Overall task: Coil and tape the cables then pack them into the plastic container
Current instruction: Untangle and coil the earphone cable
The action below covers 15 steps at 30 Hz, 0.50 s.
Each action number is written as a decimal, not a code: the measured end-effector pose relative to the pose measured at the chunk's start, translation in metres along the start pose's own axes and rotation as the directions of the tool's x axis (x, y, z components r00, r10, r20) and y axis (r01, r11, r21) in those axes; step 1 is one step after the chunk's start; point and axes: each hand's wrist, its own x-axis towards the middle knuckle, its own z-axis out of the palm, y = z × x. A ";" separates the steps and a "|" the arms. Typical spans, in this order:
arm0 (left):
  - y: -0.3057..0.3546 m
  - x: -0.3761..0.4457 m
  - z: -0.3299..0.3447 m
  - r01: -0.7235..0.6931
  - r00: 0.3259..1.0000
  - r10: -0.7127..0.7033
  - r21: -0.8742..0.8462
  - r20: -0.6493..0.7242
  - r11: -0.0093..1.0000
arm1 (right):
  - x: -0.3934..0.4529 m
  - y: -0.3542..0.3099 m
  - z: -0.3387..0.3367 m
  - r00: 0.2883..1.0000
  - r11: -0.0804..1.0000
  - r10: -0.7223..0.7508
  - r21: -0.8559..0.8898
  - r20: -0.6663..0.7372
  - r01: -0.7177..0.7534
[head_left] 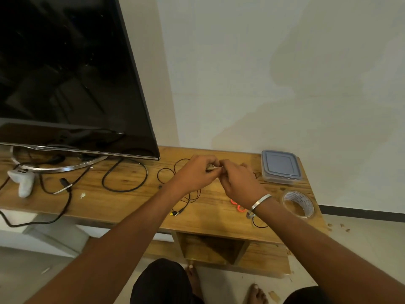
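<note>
Sitting lidded at the table's [131, 200] corner, plastic container's [280, 167] contents unclear.

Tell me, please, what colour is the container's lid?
Grey-blue lid, seen in the head view.

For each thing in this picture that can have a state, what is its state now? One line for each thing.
Left hand: fingers curled, pinching a small item with the right hand.
Right hand: fingers curled, pinching the same item.
Small item: held between both hands, too small to identify.
Plastic container: lid on.
Tape roll: lying flat on the table, untouched.
Thin black cable: loose on the table, not taped.
TV: screen dark.
</note>
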 end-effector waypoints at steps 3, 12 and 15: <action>-0.002 -0.002 -0.002 0.006 1.000 -0.006 0.000 -0.014 1.000 | 0.004 0.004 0.001 1.000 0.997 -0.008 -0.075 0.001 0.008; -0.011 -0.007 -0.008 0.041 0.999 -0.041 0.007 0.021 0.999 | -0.004 0.030 -0.002 0.983 0.974 0.182 -0.132 -0.017 -0.183; -0.013 -0.008 -0.009 0.061 0.998 -0.061 0.027 0.007 0.998 | -0.005 0.040 0.000 0.958 0.957 0.283 -0.053 -0.038 -0.285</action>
